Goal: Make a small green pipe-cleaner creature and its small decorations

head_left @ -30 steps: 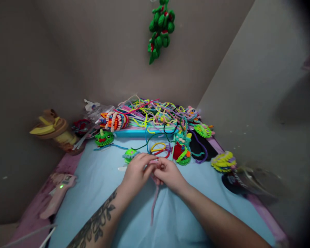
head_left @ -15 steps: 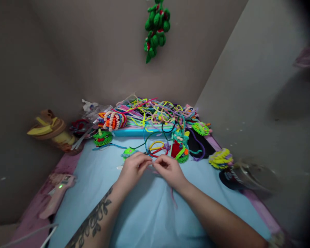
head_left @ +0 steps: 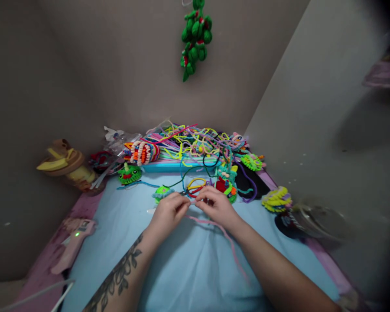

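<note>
My left hand (head_left: pixel 170 213) and my right hand (head_left: pixel 215 206) meet over the blue cloth, their fingertips pinched almost together. Between them runs a pink pipe cleaner (head_left: pixel 225 234); its long end trails down to the right under my right wrist. The bit inside the fingertips is mostly covered. Just beyond the hands lie pliers with red and yellow handles (head_left: pixel 196 185). A green and teal pipe-cleaner piece (head_left: pixel 161 193) sits behind my left hand, and a red and green one (head_left: pixel 225 189) behind my right.
A blue tray (head_left: pixel 178 167) heaped with colourful pipe cleaners stands at the back. A pink glue gun (head_left: pixel 73 247) with a green light lies left. A lidded cup (head_left: pixel 68 164) stands back left, a clear jar (head_left: pixel 318 219) at right. Green decorations (head_left: pixel 196 39) hang on the wall.
The pink pipe cleaner's loose end has swung out and now stretches farther down and right. My right hand has shifted slightly, its fingers a little higher; both hands keep their pinch.
</note>
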The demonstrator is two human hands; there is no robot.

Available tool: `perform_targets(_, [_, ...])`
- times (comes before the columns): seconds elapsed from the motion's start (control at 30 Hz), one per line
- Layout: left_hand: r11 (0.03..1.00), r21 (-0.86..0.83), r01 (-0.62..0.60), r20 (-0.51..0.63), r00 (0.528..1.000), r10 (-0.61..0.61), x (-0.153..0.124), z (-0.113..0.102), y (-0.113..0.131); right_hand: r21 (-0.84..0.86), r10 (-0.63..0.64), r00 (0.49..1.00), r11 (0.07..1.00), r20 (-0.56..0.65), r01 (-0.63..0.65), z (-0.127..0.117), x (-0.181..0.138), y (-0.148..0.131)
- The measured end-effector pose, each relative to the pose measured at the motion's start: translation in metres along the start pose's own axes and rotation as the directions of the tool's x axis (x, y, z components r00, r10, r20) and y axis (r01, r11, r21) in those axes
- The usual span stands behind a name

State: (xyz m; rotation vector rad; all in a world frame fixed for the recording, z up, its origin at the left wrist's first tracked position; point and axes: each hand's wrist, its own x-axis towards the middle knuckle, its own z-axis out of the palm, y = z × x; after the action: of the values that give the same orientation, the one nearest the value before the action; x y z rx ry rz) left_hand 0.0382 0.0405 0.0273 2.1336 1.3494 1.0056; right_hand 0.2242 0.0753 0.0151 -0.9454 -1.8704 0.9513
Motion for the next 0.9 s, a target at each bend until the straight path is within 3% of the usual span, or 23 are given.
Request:
perform_targets(0.13, [1.000, -0.024, 0.019, 0.007, 1.000, -0.019, -0.002, 0.004, 0.005, 0.004, 0.004, 1.000, 1.000, -0.028, -0.004, 0.003, -0.001, -0.003])
perform_targets(0.23, [0.988, -0.135, 0.073, -0.001, 0.997, -0.073, -0.001, 0.011, 0.010, 0.224, 0.128, 0.985, 0.969, -0.112, -0.101, 0.013, -0.004, -0.001])
perform_targets(0.3, [0.967, -0.228, 0.115, -0.005, 0.993, -0.119, -0.001, 0.017, 0.013, 0.478, 0.288, 0.953, 0.852, -0.091, -0.212, 0.022, -0.006, 0.000])
perform_targets(0.37, [0.941, -0.305, 0.149, -0.003, 0.988, -0.157, 0.000, 0.021, 0.013, 0.696, 0.421, 0.907, 0.646, 0.018, -0.313, 0.030, -0.007, 0.001])
perform_targets(0.43, [0.914, -0.360, 0.184, 0.012, 0.981, -0.193, 0.000, 0.024, 0.011, 0.792, 0.473, 0.871, 0.477, 0.133, -0.381, 0.034, -0.007, 0.004])
perform_targets(0.47, [0.903, -0.377, 0.204, 0.024, 0.977, -0.210, 0.000, 0.025, 0.009, 0.801, 0.482, 0.861, 0.445, 0.163, -0.401, 0.035, -0.006, 0.005])
perform_targets(0.53, [0.894, -0.379, 0.240, 0.052, 0.970, -0.238, 0.001, 0.026, 0.006, 0.775, 0.481, 0.863, 0.484, 0.153, -0.407, 0.033, -0.005, 0.007])
perform_targets(0.6, [0.906, -0.339, 0.254, 0.079, 0.967, -0.242, 0.002, 0.022, 0.006, 0.705, 0.422, 0.902, 0.612, 0.091, -0.358, 0.029, -0.004, 0.008])
perform_targets(0.67, [0.932, -0.287, 0.223, 0.042, 0.975, -0.220, 0.003, 0.010, 0.012, 0.628, 0.334, 0.941, 0.723, 0.048, -0.288, 0.024, -0.003, 0.008])
perform_targets(0.77, [0.951, -0.280, 0.127, -0.079, 0.985, -0.155, -0.004, -0.022, 0.029, 0.591, 0.328, 0.944, 0.768, -0.031, -0.247, 0.018, -0.003, 0.009])
perform_targets(0.8, [0.936, -0.339, 0.094, 0.010, 0.995, -0.096, -0.010, -0.033, 0.036, 0.595, 0.353, 0.934, 0.763, -0.054, -0.254, 0.017, -0.003, 0.009])
perform_targets(0.83, [0.903, -0.422, 0.078, 0.199, 0.980, 0.008, -0.017, -0.044, 0.043, 0.603, 0.376, 0.924, 0.754, -0.070, -0.261, 0.016, -0.003, 0.010])
perform_targets(0.87, [0.863, -0.497, 0.088, 0.429, 0.890, 0.156, -0.025, -0.052, 0.049, 0.613, 0.395, 0.916, 0.743, -0.076, -0.270, 0.016, -0.002, 0.011])
perform_targets(0.9, [0.847, -0.524, 0.091, 0.502, 0.837, 0.220, -0.034, -0.058, 0.055, 0.622, 0.407, 0.911, 0.731, -0.069, -0.280, 0.016, -0.002, 0.012])
